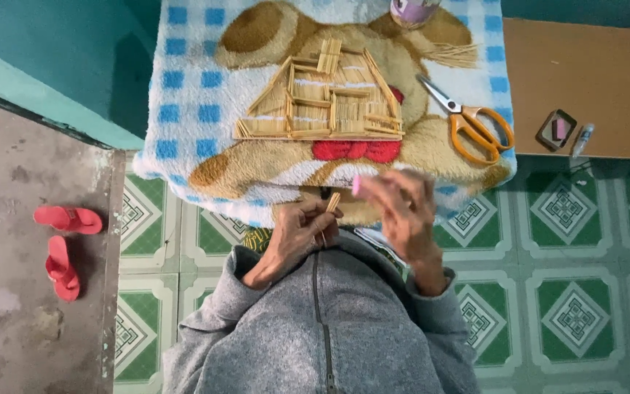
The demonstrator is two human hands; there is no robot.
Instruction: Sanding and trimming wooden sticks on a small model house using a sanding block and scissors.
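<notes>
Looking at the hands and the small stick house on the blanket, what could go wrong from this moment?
1. The left hand pinches a short wooden stick over the blanket's edge; if dropped, it may fall to the tiled floor.
2. The stick house lies on soft blanket, so pressing on it might bend it.
3. The orange scissors lie open near the right hand, which could brush the blades.

Right hand [401,208], lower centre of frame: motion-blurred; pink object [356,184] at its fingertips cannot be identified. Purple-white container [413,10], top centre: cut off by upper edge. Person's grey jacket [322,328]: cropped by bottom edge. Small tube [582,140], right: too small to tell.
</notes>
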